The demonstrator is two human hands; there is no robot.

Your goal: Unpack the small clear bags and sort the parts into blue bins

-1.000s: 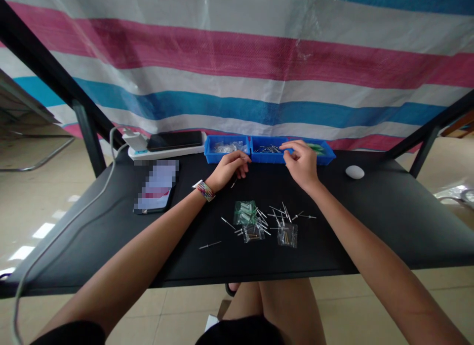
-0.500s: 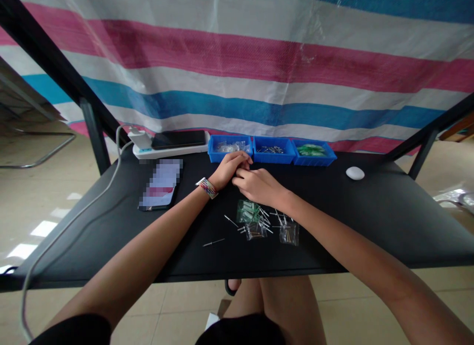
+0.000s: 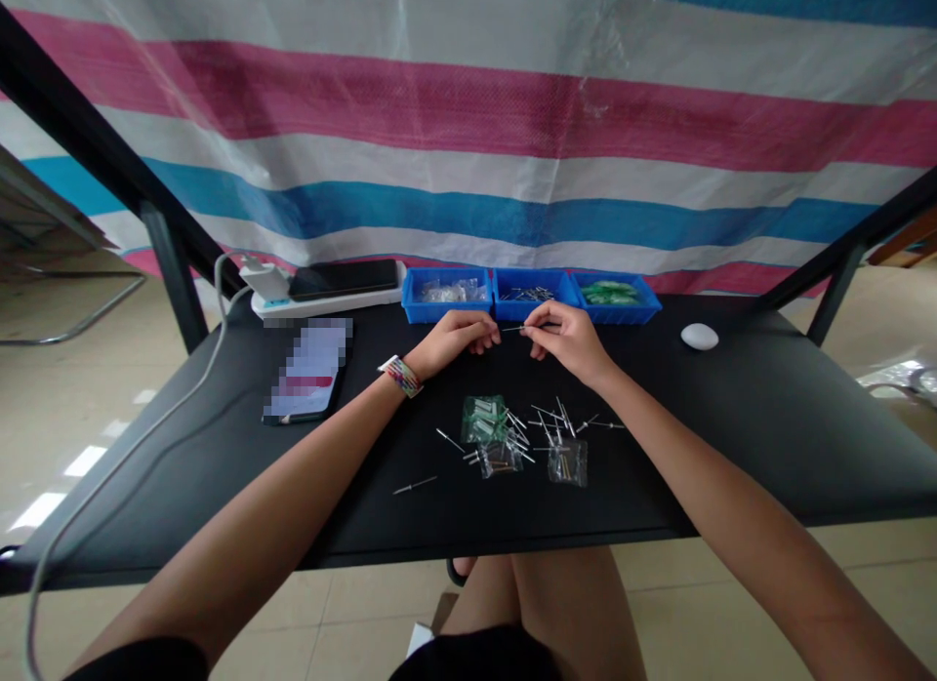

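Note:
My right hand [image 3: 563,338] pinches a pop rivet [image 3: 511,329] between thumb and fingertips, its thin pin pointing left. Close beside it, my left hand [image 3: 458,340] has its fingers curled in; what they hold, if anything, is hidden. In front of both hands lie loose pop rivets [image 3: 556,422], a green packet of pale pieces [image 3: 484,420], a clear packet [image 3: 501,459] and a second clear packet [image 3: 568,461] with brass-coloured pieces. One single rivet [image 3: 415,485] lies nearer the table's front edge.
Behind the hands stand a blue bin of clear packets [image 3: 410,305], a blue bin of rivets [image 3: 531,315] and a blue bin of green packets [image 3: 622,315]. Left are a phone [image 3: 304,369] and a power strip [image 3: 322,302] with another phone on it. A white mouse [image 3: 700,337] sits right.
My hands, together before, are now apart. The right hand has moved right with a rivet showing in its fingertips. More loose rivets show on the table beside the right forearm.

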